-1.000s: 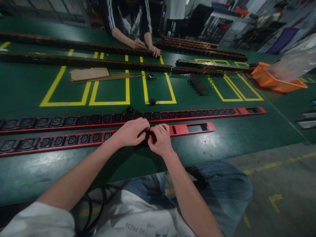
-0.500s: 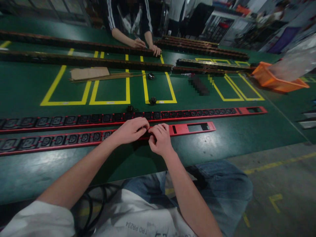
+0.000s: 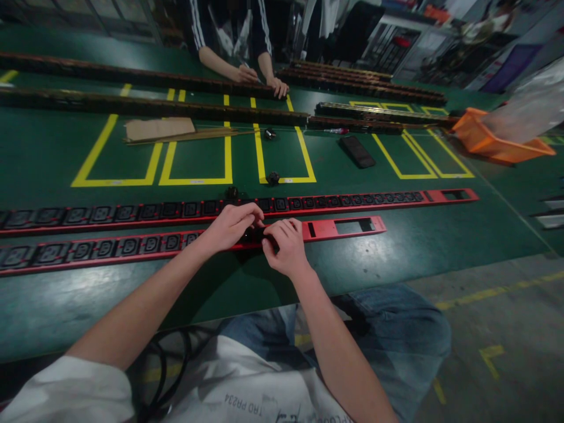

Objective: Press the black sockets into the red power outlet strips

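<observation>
Over the nearer red power strip [image 3: 321, 230], which carries a row of black sockets [image 3: 130, 245], both hands are close together. My left hand [image 3: 234, 225] bends over the strip with curled fingers; its fingertips sit beside a small black part [image 3: 252, 235], and whatever they grip is hidden. From the other side my right hand [image 3: 285, 245] curls its thumb and fingers around the right end of that black part. Behind lies a second, longer red power strip [image 3: 440, 197], also filled with black sockets. Small loose black pieces [image 3: 273, 177] rest beyond it.
Across the green table [image 3: 352, 264], a co-worker's hands [image 3: 264, 82] hold a pen by long dark strips [image 3: 154, 107]. Cardboard [image 3: 159, 128], a black phone [image 3: 356, 151] and a screwdriver [image 3: 335, 131] lie midway. An orange bin [image 3: 497, 141] with clear plastic stands at right.
My left hand has shifted slightly left and up, opening a gap between the hands where the black part shows. My right hand stays nearly in place.
</observation>
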A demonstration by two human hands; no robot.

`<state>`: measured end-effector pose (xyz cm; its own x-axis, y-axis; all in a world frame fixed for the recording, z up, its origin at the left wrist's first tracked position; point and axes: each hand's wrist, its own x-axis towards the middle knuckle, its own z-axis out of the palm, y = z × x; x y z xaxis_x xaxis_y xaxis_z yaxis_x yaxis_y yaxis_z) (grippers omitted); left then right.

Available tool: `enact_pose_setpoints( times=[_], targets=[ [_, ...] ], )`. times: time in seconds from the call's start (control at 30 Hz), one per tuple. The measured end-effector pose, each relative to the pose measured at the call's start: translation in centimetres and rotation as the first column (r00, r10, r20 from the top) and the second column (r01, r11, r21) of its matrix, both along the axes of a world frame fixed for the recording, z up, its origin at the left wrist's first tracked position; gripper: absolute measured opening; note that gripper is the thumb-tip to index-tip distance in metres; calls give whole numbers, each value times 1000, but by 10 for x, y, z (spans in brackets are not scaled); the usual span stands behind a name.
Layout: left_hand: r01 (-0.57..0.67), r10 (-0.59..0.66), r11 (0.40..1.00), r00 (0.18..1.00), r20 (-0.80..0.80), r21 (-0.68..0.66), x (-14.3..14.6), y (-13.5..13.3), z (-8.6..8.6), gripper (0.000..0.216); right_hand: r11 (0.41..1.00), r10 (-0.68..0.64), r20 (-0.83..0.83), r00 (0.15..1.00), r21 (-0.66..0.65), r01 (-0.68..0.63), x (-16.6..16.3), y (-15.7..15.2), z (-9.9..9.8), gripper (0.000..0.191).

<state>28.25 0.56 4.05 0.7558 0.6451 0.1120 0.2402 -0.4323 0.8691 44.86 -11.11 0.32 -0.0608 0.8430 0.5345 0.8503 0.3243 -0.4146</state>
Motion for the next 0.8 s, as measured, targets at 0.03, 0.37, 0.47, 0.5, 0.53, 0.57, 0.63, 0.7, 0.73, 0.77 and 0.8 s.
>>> enact_pose_setpoints(
  times=[0.03, 0.37, 0.47, 0.5, 0.53, 0.57, 0.63, 0.7, 0.73, 0.77, 0.8],
  targets=[
    [0, 0, 1000, 1000, -1, -1, 0, 0, 0, 25, 1000, 0, 0, 1000, 0, 0, 0, 0, -1, 7],
    [232, -191, 909, 970, -148, 348, -1, 3, -11, 43, 997, -10, -38, 999, 74, 13, 1, 4, -7, 15],
    [298, -254, 869, 954, -163, 394, -2, 4, -12, 52, 993, -33, -43, 999, 108, 38, 2, 5, -9, 18],
    [306, -264, 865, 951, -159, 397, -2, 4, -12, 52, 992, -46, -47, 998, 117, 52, 2, 6, -9, 18],
    [305, -268, 868, 952, -147, 393, -2, 4, -12, 50, 990, -59, -53, 997, 127, 65, 2, 6, -10, 19],
    [298, -270, 874, 954, -127, 384, -1, 3, -11, 47, 987, -68, -63, 996, 140, 77, 2, 6, -10, 19],
    [261, -253, 893, 965, -71, 366, 0, 3, -11, 41, 980, -86, -99, 991, 172, 103, 3, 6, -9, 16],
    [198, -205, 909, 979, -21, 366, 0, 2, -11, 39, 972, -112, -144, 983, 191, 138, 3, 5, -9, 13],
    [165, -175, 913, 985, -8, 374, 0, 2, -12, 39, 970, -121, -158, 980, 192, 151, 3, 5, -8, 12],
    [137, -147, 913, 989, -5, 384, 0, 2, -13, 39, 970, -124, -163, 979, 189, 154, 3, 4, -8, 13],
    [118, -124, 912, 992, -10, 393, 0, 1, -14, 39, 973, -116, -159, 980, 181, 145, 2, 4, -8, 14]
  ],
)
